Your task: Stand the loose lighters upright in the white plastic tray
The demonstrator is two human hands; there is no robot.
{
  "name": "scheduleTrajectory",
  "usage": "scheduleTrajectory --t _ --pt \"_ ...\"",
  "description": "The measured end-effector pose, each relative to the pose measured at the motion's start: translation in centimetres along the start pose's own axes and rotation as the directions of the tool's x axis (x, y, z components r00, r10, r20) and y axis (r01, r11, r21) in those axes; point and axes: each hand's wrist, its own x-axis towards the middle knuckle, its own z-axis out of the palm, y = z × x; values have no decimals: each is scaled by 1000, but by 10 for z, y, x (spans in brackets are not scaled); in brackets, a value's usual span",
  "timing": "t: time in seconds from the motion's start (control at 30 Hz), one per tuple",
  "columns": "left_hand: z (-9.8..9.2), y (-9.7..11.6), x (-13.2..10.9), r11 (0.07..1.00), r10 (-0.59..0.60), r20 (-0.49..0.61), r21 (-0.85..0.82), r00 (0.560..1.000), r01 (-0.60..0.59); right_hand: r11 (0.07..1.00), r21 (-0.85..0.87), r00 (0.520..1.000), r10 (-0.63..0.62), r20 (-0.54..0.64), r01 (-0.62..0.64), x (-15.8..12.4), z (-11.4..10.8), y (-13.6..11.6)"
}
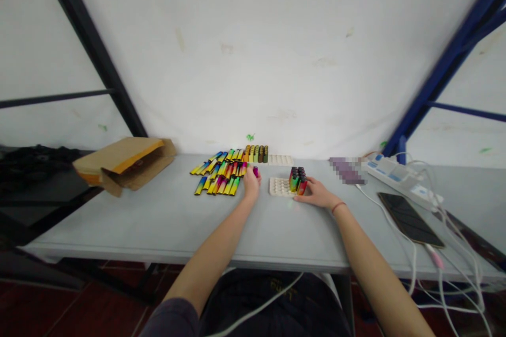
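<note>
My left hand (252, 184) is closed around a small purple tube (255, 171), whose end sticks out above the fingers. It is beside the right edge of a spread of lying tubes (221, 186) in yellow, green, blue, red and purple. My right hand (318, 195) curves round the right end of a white tray (280, 186) with rows of round hollows, thumb at the near edge and fingers by the tubes. Several upright tubes (294, 181) with dark tops, green and red, stand in that end. The tray's left part shows bare hollows.
Behind, upright yellow-to-brown tubes (256, 154) stand in rows beside another pale tray (281, 160) against the wall. An open cardboard box (126, 160) lies at left. On the right are a phone (411, 219), a power strip (403, 181), a pixelated patch (348, 171) and loose white cables.
</note>
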Motion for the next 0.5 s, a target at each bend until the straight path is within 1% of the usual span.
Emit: scheduleTrajectory --t 0.1,0.2,0.3,0.43,0.5 --pt "0 2 -1 999 43 -55 -22 998 -44 1000 -2 1000 -7 -1 7 0 0 0" --pt "-1 4 -2 999 17 -43 -26 999 -19 1000 4 1000 -15 -13 15 0 1 1" --pt "-1 5 -2 999 -8 -56 -53 998 6 1000 9 1000 -19 -21 20 0 1 2" --pt "0 5 -1 997 -16 -87 -82 996 9 1000 15 1000 -21 -14 21 0 1 2" --pt "0 4 0 997 -13 -85 -80 996 6 1000 7 1000 -14 -1 14 0 1 2"
